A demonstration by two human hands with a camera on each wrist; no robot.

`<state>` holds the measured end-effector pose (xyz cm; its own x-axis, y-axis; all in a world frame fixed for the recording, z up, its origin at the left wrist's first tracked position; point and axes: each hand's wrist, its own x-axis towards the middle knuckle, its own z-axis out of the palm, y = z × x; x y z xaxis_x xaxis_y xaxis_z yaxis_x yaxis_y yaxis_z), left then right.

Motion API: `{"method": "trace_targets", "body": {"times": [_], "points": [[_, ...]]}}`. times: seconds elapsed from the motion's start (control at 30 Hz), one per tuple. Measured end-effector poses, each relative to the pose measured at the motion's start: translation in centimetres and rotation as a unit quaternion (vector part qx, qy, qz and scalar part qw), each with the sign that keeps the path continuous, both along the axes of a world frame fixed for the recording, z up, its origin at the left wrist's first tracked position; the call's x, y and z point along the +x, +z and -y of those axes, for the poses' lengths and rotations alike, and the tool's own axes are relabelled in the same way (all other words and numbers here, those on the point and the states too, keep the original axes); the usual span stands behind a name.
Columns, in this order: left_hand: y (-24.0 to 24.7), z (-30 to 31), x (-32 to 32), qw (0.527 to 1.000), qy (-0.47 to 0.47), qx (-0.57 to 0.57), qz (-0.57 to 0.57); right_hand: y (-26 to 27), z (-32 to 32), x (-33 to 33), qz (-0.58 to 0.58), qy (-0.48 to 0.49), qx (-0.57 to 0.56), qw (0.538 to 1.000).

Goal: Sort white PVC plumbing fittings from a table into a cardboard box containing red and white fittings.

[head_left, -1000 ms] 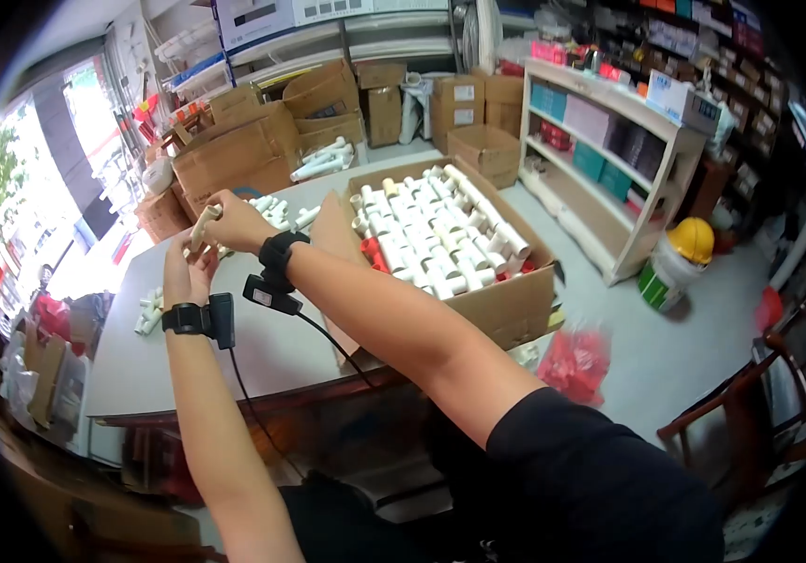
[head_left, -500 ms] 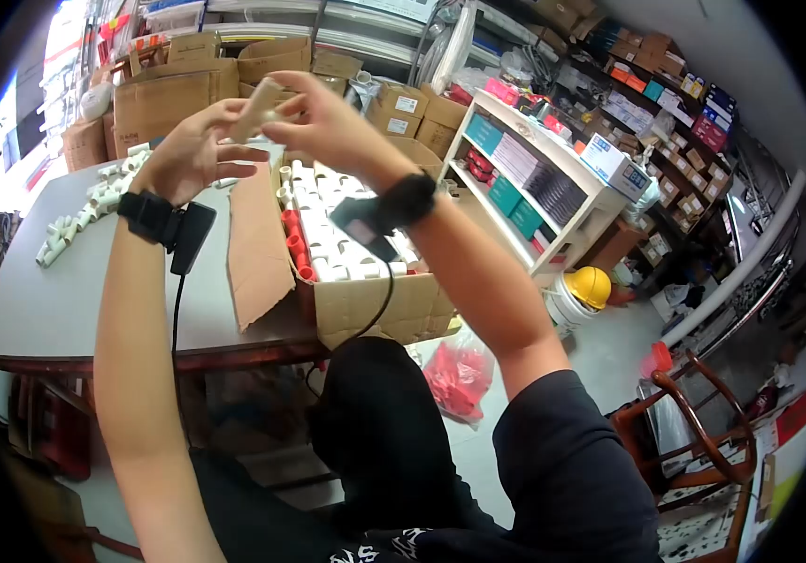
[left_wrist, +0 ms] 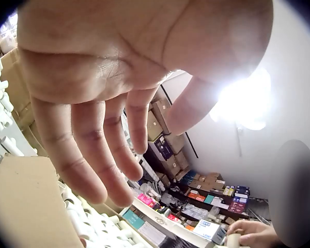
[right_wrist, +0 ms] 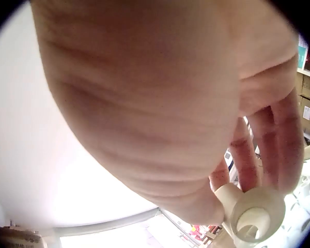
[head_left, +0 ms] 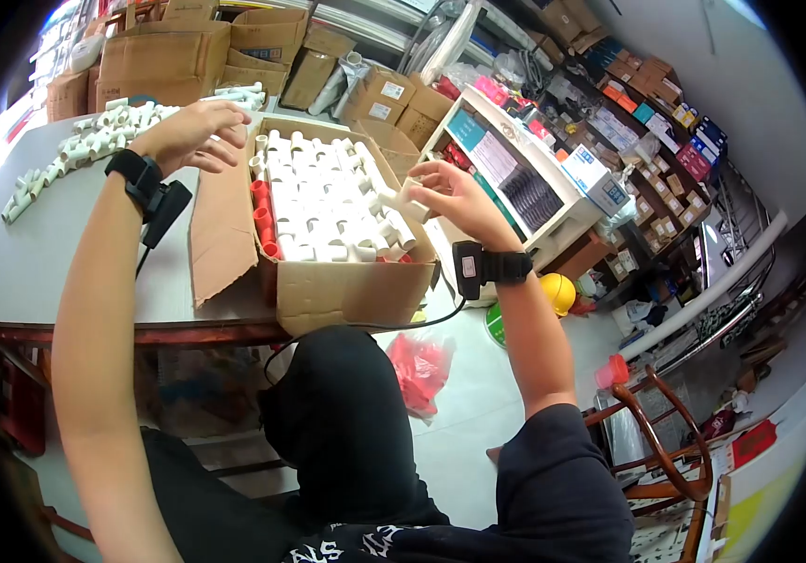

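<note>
My right hand (head_left: 464, 208) pinches a white plastic pipe tee (right_wrist: 273, 202) between thumb and fingers, over the right side of an open cardboard box (head_left: 351, 298). In the right wrist view, the tee's round opening faces the camera. White pipe fittings (head_left: 314, 202) fill the box in packed rows, with red fittings (head_left: 263, 221) along its left side. Off to the left, my left hand (head_left: 187, 139) is raised near the box's folded-out flap (head_left: 220, 230). Its fingers are loosely bent and hold nothing, as the left wrist view also shows.
Loose white fittings (head_left: 93, 143) lie in a pile on the grey table (head_left: 74, 267). Cardboard boxes (head_left: 163, 61) stand behind it. To the right are a white shelf unit (head_left: 515, 164), a yellow helmet (head_left: 558, 293) and a wooden chair (head_left: 656, 441). A red plastic bag (head_left: 420, 371) sits on the floor.
My hands were together at the fitting and have moved apart. The right hand has carried it rightward and down to the box; the left stays at the left. The head view has turned right.
</note>
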<state>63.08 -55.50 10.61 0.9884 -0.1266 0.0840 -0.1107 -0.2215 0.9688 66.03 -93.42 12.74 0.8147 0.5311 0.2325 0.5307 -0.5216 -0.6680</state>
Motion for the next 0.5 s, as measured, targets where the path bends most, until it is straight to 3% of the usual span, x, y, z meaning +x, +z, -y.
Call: {"method": "trace_targets", "body": {"times": [0.3,0.5], "points": [[-0.9,-0.2,0.9,0.999,0.020,0.014,-0.028,-2.4,2.4,1.4,-0.064,0.055,-0.131,0.988],[-1.2,-0.6,1.0,0.998,0.031,0.019,-0.041,-2.9,2.3,1.1,-0.056,0.028,-0.207,0.976]]}}
